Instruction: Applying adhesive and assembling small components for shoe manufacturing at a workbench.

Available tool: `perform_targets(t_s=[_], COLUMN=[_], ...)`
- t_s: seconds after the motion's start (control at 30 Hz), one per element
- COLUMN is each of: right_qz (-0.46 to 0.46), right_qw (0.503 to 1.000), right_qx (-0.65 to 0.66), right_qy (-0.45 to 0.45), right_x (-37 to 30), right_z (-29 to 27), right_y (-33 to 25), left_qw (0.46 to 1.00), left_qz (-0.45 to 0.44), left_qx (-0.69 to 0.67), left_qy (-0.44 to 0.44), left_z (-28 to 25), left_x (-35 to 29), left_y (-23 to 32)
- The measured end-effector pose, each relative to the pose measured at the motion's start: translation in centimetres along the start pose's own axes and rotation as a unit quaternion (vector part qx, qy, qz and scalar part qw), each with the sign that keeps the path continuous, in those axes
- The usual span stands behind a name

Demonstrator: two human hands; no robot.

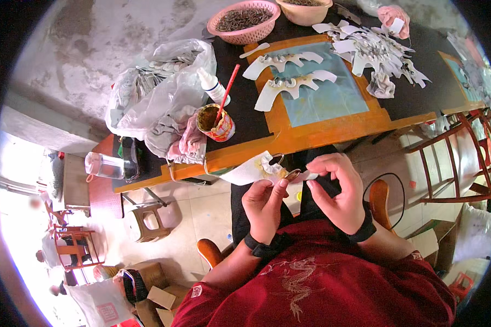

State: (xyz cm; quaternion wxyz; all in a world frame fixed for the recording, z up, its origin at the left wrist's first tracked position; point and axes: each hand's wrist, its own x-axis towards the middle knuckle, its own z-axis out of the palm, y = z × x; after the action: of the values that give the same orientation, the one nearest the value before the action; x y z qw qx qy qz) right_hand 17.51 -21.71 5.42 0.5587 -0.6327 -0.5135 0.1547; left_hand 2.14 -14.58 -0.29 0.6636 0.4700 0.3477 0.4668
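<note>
In front of my lap is a white curved strip point(247, 171) with tabs, brownish stains and dark metal rings along it. My left hand point(263, 211) pinches its lower edge between thumb and fingers, beside a metal ring point(293, 174). The thumb and fingers of my right hand point(339, 192) close around the strip's right end, partly hiding it. On the table lie two similar white strips point(297, 87), curved and stained, on a blue-grey sheet point(324, 111).
Left on the table stand a tin of brown paste point(223, 132) with a red stick, a white squeeze bottle point(211, 87) and a plastic bag point(139, 111) of pieces. Farther back are a pink basket point(251, 34) of dark rings and piled white strips point(373, 49). A wooden chair point(444, 163) stands right.
</note>
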Motion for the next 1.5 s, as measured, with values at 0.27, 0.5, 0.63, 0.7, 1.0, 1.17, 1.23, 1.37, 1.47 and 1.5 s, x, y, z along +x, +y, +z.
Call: perform_targets(t_s=[0.27,0.5,0.63,0.7,1.0,1.17,1.23,1.37,1.47,1.5], right_qz=[0.022,0.085,0.112,0.145,0.195,0.199,0.206,0.219,0.19,0.184], right_qw=[0.998,0.99,0.981,0.969,0.949,0.948,0.946,0.939,0.961,0.964], right_qx=[0.027,0.094,0.145,0.192,0.236,0.235,0.236,0.253,0.179,0.171], right_qy=[-0.048,-0.059,-0.068,-0.063,-0.078,-0.078,-0.08,-0.077,-0.092,-0.091], right_x=[-0.3,-0.8,-0.9,-1.0,-1.0,-1.2,-1.2,-1.3,-1.2,-1.2], right_z=[1.0,0.9,1.2,1.3,0.8,0.8,0.8,0.8,0.6,0.5], right_y=[0.8,1.3,1.5,1.6,3.0,3.5,3.5,3.3,3.1,3.1], left_qw=[0.999,0.996,0.995,0.991,0.96,0.946,0.946,0.928,0.923,0.92], left_qz=[-0.029,-0.043,-0.082,-0.103,-0.197,-0.224,-0.225,-0.257,-0.255,-0.232], left_qx=[-0.014,-0.069,-0.057,-0.076,-0.15,-0.147,-0.15,-0.18,-0.191,-0.205], left_qy=[-0.028,-0.045,-0.026,-0.031,-0.127,-0.18,-0.177,-0.203,-0.215,-0.241], left_z=[-0.2,0.0,0.1,0.1,-1.2,-1.9,-2.1,-2.4,-2.4,-2.4], left_x=[-0.5,-0.1,0.1,0.1,0.6,0.8,0.8,0.9,0.9,1.0], left_y=[0.2,0.5,0.8,0.9,0.2,-0.1,0.0,0.4,0.9,1.0])
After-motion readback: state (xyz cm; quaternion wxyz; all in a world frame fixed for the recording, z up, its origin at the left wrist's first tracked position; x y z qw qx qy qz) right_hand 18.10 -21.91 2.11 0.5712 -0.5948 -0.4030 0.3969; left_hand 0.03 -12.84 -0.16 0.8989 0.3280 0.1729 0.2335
